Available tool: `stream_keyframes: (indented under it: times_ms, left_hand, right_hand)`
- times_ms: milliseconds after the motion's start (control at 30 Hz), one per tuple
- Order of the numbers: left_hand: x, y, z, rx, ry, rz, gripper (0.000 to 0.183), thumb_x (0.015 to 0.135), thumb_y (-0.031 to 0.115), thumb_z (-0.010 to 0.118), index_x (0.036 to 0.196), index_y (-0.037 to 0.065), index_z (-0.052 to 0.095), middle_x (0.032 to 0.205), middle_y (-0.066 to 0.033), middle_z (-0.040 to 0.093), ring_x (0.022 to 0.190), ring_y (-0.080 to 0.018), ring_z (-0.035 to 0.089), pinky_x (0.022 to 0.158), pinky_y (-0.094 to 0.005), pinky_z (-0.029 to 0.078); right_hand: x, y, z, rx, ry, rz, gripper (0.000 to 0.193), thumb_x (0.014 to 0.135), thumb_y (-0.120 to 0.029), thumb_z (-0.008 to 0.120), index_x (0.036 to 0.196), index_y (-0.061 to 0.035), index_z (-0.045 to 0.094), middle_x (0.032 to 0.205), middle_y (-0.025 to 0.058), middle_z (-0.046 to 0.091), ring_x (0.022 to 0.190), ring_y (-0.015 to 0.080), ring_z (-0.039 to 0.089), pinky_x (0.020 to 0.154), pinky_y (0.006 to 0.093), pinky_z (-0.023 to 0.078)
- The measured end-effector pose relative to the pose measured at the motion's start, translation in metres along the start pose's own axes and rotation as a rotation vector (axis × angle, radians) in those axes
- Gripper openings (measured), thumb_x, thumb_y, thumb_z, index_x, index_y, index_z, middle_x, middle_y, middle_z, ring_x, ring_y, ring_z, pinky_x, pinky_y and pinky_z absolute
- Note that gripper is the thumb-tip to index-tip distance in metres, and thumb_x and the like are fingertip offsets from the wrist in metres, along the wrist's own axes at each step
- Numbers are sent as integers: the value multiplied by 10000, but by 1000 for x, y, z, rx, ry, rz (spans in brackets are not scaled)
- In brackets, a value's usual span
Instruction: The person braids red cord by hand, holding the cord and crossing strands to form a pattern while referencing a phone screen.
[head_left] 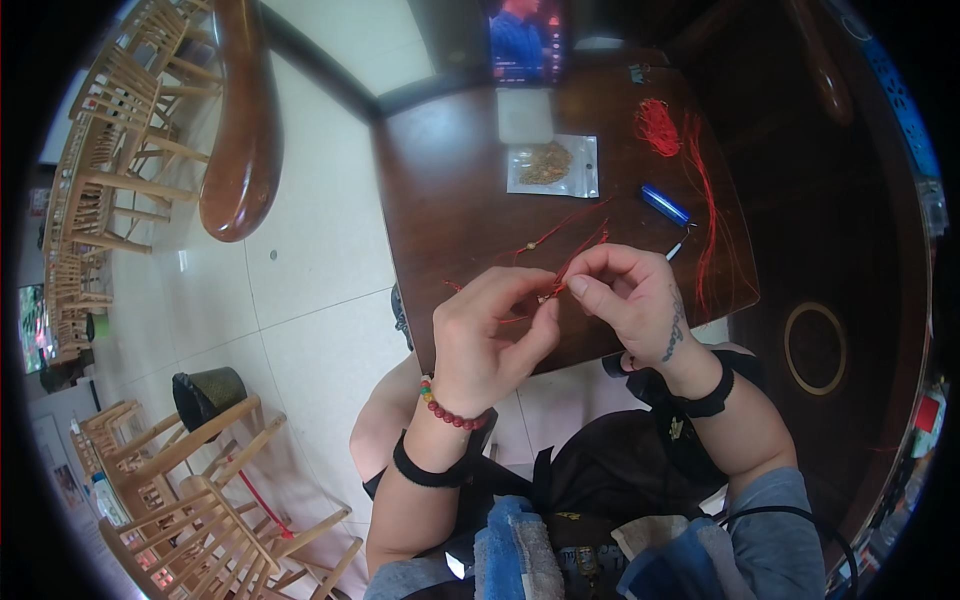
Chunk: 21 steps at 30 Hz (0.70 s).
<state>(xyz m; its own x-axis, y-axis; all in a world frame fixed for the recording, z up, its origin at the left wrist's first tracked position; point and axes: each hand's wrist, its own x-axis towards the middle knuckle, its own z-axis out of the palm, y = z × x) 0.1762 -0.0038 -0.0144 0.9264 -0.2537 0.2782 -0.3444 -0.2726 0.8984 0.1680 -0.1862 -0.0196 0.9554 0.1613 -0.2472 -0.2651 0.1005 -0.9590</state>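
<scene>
In front of my chest, over the near part of the dark wooden table (450, 200), both hands meet at a thin red cord (563, 270). My left hand (492, 325) is closed with its thumb and forefinger on the cord. My right hand (628, 292) pinches the same cord from the other side. A small gold-coloured piece shows between the fingertips, too small to make out. Beyond the hands lies a red cord with a round bead (531, 246). A blue cylindrical object (665, 205) and a thin white-tipped tool (676, 246) lie near my right hand.
A clear bag of gold-coloured pieces (552, 181) lies at mid-table, with a pale square block (525, 116) behind it. A lit screen (524, 42) stands at the back. A red cord bundle (656, 127) and long red strands (708, 215) lie right. Wooden chairs (225, 500) stand left.
</scene>
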Motion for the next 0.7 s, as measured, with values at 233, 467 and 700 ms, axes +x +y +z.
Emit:
stream_keyframes:
  times_ms: [233,467,700]
  left_hand:
    - [-2,-4,2,26,8,-28,66,835,-26,658,901,-23,653,808,-87,656,679,-134,621,634,-233,489]
    - [0,-5,-2,-32,27,-56,18,866,2,632,882,-4,634,773,-96,619,665,-179,626,595,-258,486]
    - [1,-6,-5,-237,104,-159,56,919,43,599,903,-10,605,780,-36,608,681,-88,574,617,-218,459]
  right_hand:
    - [1,-5,-2,43,-91,130,278,969,-235,552,965,25,653,866,35,640,746,58,576,664,198,468]
    - [6,1,0,210,-158,129,417,1020,-342,408,1008,0,647,864,57,628,763,88,561,673,212,448]
    - [8,14,1,-90,-283,-145,586,1031,-462,276,1008,22,605,834,60,580,876,153,567,818,309,448]
